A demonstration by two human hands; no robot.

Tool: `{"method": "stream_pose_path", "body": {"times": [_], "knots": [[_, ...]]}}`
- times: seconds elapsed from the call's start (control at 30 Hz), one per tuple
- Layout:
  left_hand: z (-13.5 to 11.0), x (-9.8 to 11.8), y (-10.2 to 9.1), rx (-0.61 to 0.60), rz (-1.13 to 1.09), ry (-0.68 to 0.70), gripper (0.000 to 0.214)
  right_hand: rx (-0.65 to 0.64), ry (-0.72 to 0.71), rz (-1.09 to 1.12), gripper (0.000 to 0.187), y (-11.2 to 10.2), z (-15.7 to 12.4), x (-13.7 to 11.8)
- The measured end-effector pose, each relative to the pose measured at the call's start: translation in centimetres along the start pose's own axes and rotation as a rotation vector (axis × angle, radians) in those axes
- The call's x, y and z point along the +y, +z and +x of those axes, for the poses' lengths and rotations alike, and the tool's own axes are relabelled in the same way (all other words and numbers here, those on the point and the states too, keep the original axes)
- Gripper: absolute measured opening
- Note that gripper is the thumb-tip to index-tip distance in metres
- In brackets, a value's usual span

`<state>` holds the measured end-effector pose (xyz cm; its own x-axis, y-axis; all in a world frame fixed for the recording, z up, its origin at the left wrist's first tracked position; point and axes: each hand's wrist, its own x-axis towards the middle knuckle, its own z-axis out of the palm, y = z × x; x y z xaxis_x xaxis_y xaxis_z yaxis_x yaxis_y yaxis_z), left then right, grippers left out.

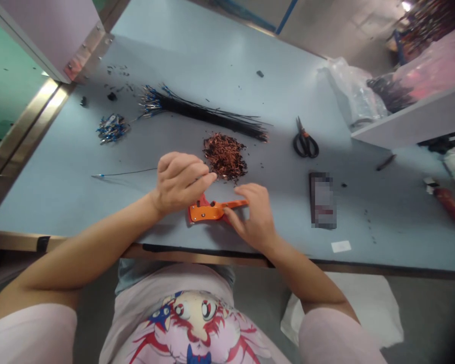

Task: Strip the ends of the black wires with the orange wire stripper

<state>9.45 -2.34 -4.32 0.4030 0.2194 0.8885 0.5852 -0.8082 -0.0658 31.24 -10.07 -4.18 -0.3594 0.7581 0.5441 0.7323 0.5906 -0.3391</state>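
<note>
My left hand (182, 181) is closed in a pinch on a thin black wire (132, 172). The wire runs out to the left and ends in a blue-collared metal terminal (100, 175); its other end is hidden by my fingers. Close to those fingertips lies the head of an orange wire stripper (207, 211), with red parts on it. My right hand (258, 215) is wrapped around the stripper's handles at the right. Just beyond both hands is a heap of short copper and black wire scraps (225, 156).
Behind the heap stretches a bundle of black wires (208, 115) with blue terminals. A small pile of blue terminals (112, 129) sits left. Black-handled scissors (305, 144) and a phone (323, 200) lie right. A shelf (413, 119) with plastic bags overhangs the right side.
</note>
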Motion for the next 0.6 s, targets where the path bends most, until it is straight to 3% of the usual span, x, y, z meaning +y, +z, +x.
{"method": "stream_pose_path", "body": {"times": [0.1, 0.33, 0.6], "knots": [[-0.1, 1.0, 0.3, -0.025, -0.080, 0.051, 0.010, 0.147, -0.010, -0.060, 0.039, 0.0, 0.1, 0.4], [0.3, 2.4, 0.4, 0.006, -0.068, 0.151, 0.008, 0.109, -0.075, -0.079, 0.016, 0.0, 0.2, 0.2], [0.0, 3.3, 1.1, -0.102, -0.051, 0.064, 0.011, 0.079, -0.093, -0.085, 0.013, 0.5, 0.0, 0.5]]}}
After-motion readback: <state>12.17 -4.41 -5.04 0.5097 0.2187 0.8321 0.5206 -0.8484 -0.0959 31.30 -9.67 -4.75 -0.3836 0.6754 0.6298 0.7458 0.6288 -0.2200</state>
